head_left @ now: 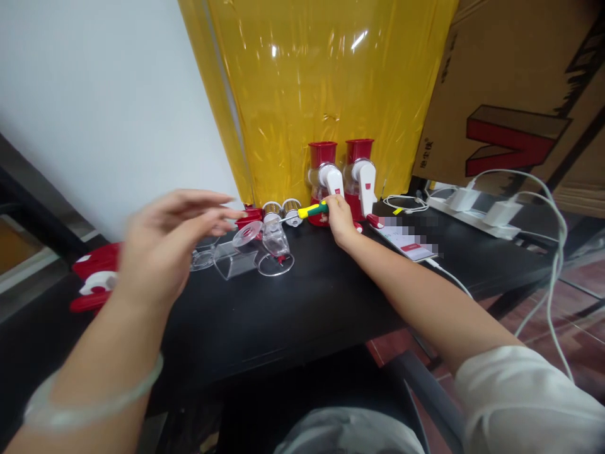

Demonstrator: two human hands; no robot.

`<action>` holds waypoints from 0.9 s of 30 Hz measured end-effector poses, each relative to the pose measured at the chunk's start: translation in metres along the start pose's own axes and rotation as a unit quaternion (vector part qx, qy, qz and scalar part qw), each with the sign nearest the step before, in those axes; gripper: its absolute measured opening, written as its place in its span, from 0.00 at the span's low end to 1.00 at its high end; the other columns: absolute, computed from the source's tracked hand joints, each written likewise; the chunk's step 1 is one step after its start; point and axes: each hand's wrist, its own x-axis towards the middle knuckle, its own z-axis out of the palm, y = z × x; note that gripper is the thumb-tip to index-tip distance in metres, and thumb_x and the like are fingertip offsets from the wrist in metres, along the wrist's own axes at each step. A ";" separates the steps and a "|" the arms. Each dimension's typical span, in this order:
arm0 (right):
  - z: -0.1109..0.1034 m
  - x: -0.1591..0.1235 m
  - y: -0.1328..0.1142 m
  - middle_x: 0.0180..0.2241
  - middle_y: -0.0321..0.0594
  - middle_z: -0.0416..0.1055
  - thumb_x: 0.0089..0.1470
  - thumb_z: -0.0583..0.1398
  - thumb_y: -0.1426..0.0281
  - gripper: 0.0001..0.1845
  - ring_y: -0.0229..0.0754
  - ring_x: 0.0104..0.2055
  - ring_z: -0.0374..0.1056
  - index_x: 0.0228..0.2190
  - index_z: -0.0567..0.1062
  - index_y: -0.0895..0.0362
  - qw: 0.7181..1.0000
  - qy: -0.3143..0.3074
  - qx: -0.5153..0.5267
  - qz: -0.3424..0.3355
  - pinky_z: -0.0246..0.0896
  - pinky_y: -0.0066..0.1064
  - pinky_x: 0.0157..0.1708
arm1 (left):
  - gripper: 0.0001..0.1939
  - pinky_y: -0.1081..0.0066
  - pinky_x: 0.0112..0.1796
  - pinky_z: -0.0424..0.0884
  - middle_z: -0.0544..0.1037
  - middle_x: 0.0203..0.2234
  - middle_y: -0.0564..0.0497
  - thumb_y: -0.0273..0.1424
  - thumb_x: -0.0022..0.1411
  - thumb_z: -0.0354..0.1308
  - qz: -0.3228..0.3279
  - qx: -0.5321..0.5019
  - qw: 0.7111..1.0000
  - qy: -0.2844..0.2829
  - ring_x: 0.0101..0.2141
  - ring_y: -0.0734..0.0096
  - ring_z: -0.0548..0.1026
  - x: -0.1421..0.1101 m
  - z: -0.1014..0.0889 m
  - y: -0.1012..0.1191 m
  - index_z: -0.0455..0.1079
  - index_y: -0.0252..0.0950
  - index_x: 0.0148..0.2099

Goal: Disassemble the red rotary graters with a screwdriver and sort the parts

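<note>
1. Head view: our right hand [341, 219] has its grip wrapped around the handle of a yellow-and-green screwdriver [312, 210], held above the tabletop [283, 315] with the shaft pointing left.
2. The shaft's end comes up to a clear plastic part [275, 241]; we cannot tell whether they touch.
3. Our left hand [163, 243], blurred, has a released grip, fingers stretched toward the right above the tabletop.
4. Beside that clear part we see a clear disc [247, 234] and a clear square-sided housing [231, 261], with two metal drums [273, 210] just behind.
5. Two red-and-white grinders [322, 153] stand upright behind our right hand.
6. Farther right lie a phone [407, 238] and a white power strip [489, 222], near a cardboard box [515, 82].
7. Leftmost, past our left hand, sits a red-and-white part [97, 261].
</note>
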 end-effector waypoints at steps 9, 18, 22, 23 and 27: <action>-0.001 0.002 0.005 0.24 0.30 0.62 0.53 0.54 0.68 0.04 0.33 0.22 0.61 0.29 0.67 0.54 1.000 -0.002 0.003 -0.001 0.58 0.26 0.23 | 0.19 0.58 0.44 0.77 0.83 0.32 0.44 0.38 0.43 0.74 -0.086 -0.058 0.994 -0.013 0.39 0.53 0.81 0.033 0.026 -0.067 0.77 0.37 0.38; -0.005 0.003 0.009 0.23 0.32 0.59 0.56 0.56 0.53 0.18 0.35 0.24 0.59 0.27 0.64 0.54 0.999 -0.014 -0.026 -0.042 0.59 0.28 0.22 | 0.25 0.59 0.47 0.77 0.83 0.35 0.43 0.44 0.44 0.76 -0.075 -0.072 0.995 0.002 0.41 0.56 0.81 0.018 0.030 -0.075 0.76 0.35 0.40; -0.004 0.004 0.008 0.25 0.32 0.60 0.54 0.59 0.53 0.17 0.36 0.27 0.61 0.27 0.64 0.54 0.999 -0.006 -0.025 -0.035 0.59 0.27 0.23 | 0.25 0.58 0.48 0.76 0.83 0.36 0.43 0.44 0.45 0.75 -0.061 -0.059 0.996 0.007 0.41 0.56 0.81 0.015 0.034 -0.073 0.75 0.35 0.40; -0.004 0.004 0.008 0.25 0.33 0.61 0.54 0.58 0.54 0.16 0.36 0.28 0.61 0.27 0.65 0.54 0.999 -0.004 -0.022 -0.033 0.59 0.27 0.23 | 0.25 0.58 0.48 0.76 0.83 0.36 0.43 0.44 0.45 0.75 -0.058 -0.054 0.997 0.009 0.41 0.56 0.81 0.014 0.034 -0.072 0.75 0.35 0.40; -0.003 0.004 0.008 0.28 0.32 0.63 0.54 0.57 0.60 0.10 0.35 0.27 0.61 0.30 0.67 0.54 1.000 -0.001 -0.007 -0.021 0.60 0.27 0.25 | 0.22 0.60 0.47 0.77 0.82 0.36 0.44 0.42 0.47 0.74 -0.044 -0.031 0.998 0.016 0.41 0.58 0.81 0.013 0.035 -0.072 0.75 0.34 0.39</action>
